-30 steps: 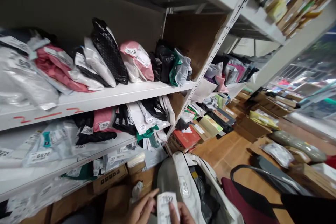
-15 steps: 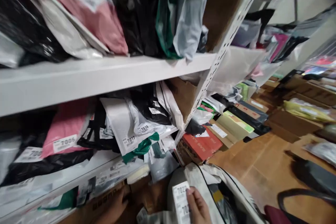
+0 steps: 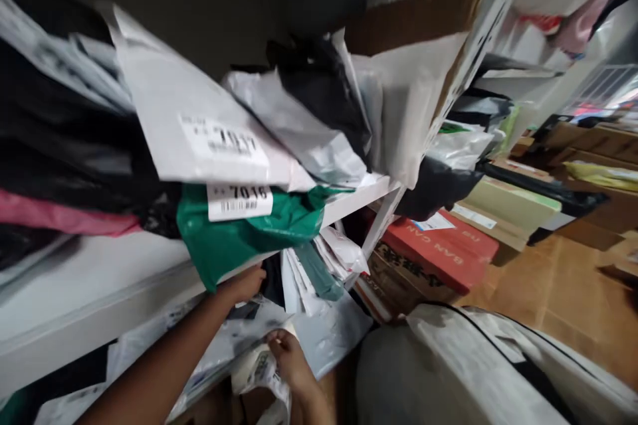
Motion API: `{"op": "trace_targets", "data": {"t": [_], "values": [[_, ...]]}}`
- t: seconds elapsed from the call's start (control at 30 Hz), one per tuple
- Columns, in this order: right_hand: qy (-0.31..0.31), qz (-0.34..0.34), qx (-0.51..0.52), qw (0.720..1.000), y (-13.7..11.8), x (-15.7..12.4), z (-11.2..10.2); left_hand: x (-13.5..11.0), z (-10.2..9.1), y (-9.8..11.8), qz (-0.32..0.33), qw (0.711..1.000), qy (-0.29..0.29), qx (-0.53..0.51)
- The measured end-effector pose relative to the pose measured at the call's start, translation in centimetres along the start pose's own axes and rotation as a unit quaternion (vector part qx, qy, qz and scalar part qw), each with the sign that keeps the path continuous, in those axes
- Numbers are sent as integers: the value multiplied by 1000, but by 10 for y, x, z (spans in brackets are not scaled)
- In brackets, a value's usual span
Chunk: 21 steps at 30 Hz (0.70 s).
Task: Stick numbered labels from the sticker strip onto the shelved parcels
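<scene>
My left hand (image 3: pixel 250 283) reaches into the lower shelf under a green bag, fingers curled at the edge of a black package (image 3: pixel 272 279); the fingertips are partly hidden. My right hand (image 3: pixel 289 353) pinches a strip of white printed labels (image 3: pixel 259 369), which curls down below the fingers. Just beyond the hands, white and grey packages (image 3: pixel 326 339) lie on the lower shelf. Above my left hand, the green bag (image 3: pixel 249 232) with a 7016 label hangs over the upper shelf's edge. On it rests a white mailer (image 3: pixel 199 106) labelled 7017.
A white perforated shelf post (image 3: pixel 478 46) rises at the right end. Beyond it are a red box (image 3: pixel 441 242) and a pale green box (image 3: pixel 513 202) on the wooden floor (image 3: pixel 568 265). A large whitish bag (image 3: pixel 419 372) stands at lower right.
The view has moved closer to the lower shelves. My left hand has reached in to the black package. My right hand, still with the label strip, has shifted left toward the lower shelf.
</scene>
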State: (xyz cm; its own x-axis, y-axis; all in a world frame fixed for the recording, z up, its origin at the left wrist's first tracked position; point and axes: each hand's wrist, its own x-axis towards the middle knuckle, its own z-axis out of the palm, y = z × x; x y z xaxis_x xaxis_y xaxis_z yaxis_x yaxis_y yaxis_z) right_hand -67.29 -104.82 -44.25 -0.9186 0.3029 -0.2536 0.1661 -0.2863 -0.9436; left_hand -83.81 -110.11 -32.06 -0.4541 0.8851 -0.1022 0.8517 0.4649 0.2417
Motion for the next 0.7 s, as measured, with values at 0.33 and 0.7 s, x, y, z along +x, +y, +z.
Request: {"op": "trace_targets", "data": {"t": [0.33,0.7], "values": [[-365,-75,-101,922,-25,52,10,25,15,-8,38,998,-1,55],[-287,-147,-296,899,-31,51,14,-6,20,-10,3,985,160,58]]}}
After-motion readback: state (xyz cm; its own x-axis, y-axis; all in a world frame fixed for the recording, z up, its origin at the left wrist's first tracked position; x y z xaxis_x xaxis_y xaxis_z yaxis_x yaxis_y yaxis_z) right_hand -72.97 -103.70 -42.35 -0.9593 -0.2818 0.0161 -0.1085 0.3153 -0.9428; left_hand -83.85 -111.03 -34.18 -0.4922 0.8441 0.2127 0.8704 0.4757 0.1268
